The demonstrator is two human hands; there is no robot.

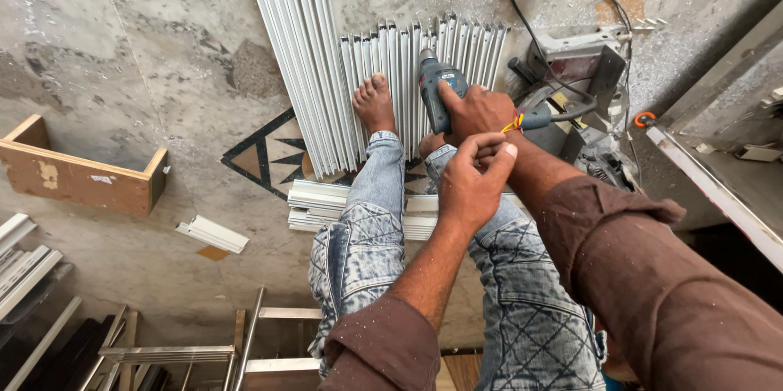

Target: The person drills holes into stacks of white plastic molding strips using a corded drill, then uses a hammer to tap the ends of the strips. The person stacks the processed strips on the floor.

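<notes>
Sleeves fill the foreground; beyond them my right hand (477,110) wraps the drill (434,93), whose long axis points down into the short profiles (391,57) under my foot (373,103). Left hand (471,183), fingers curled, empty, sits just behind the drill.

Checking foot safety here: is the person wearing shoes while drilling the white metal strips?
No, the bare foot rests directly on the white metal strips, beside the blue-green power drill gripped by the right hand.
</notes>
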